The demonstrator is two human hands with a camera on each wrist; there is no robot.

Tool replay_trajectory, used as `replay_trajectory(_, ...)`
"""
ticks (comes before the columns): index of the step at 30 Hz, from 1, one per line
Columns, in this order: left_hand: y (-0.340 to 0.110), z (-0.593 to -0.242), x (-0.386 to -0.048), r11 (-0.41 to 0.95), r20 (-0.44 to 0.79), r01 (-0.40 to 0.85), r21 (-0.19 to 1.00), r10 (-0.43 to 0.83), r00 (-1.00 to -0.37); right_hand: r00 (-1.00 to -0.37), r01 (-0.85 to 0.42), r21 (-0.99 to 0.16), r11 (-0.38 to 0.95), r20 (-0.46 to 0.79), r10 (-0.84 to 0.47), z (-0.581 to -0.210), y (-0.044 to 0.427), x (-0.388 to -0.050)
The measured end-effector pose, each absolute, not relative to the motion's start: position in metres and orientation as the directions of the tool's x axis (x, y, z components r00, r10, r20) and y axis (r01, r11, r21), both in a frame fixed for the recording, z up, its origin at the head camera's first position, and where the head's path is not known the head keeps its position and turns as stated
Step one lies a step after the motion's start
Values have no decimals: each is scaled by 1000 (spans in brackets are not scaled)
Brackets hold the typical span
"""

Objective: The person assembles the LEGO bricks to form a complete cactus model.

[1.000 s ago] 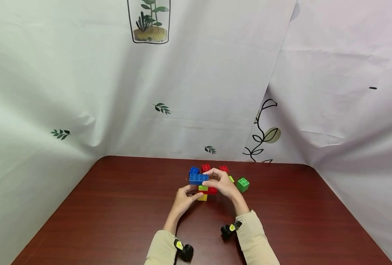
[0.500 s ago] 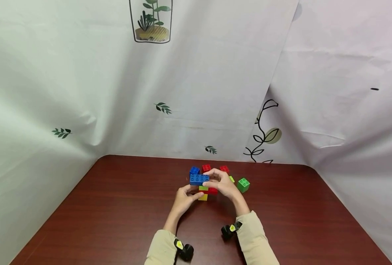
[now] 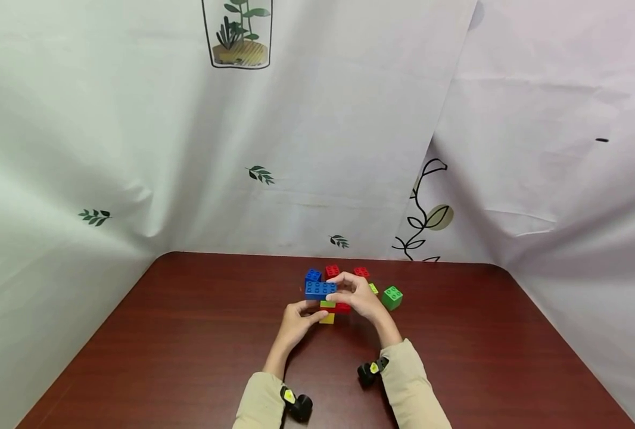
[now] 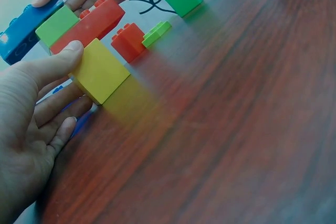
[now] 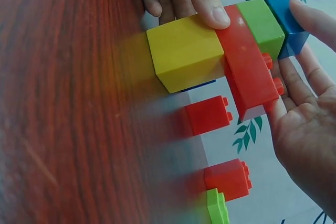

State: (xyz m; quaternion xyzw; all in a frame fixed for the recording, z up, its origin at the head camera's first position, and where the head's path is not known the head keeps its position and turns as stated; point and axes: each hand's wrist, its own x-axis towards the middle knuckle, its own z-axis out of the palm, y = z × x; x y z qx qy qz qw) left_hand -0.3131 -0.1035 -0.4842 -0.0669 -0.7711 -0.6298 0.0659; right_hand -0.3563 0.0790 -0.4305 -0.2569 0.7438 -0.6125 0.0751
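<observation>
A stack of toy building bricks stands on the table: a yellow brick [image 5: 184,51] at the bottom, a long red brick [image 5: 245,59] over it, then a lime green brick [image 5: 261,24]. Topmost lies a long blue brick [image 3: 320,291], reaching out to the left. My left hand [image 3: 295,326] grips the stack low down, its thumb where yellow and red meet. From the right, my right hand [image 3: 361,298] pinches the right end of the blue brick between thumb and fingers. In the wrist views, the blue brick touches the lime green one.
Behind the stack are another blue brick [image 3: 313,276] and two red bricks, one left [image 3: 332,271] and one right [image 3: 361,271]. A flat lime green brick [image 3: 373,288] and a green brick [image 3: 392,298] stand to the right on the brown table [image 3: 189,333].
</observation>
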Motion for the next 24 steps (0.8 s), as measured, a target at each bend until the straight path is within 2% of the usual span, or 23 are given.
replay_trajectory(14,-104,-488,-314,197,200,200,960,19,-980,-870,-301,-941,153,205,-449,-432,77,-356)
replay_trajectory(24,-103,-486,-313,180,204,202,963,10,-979,-849,-345,-927,150,240,-472,-433,79,-356)
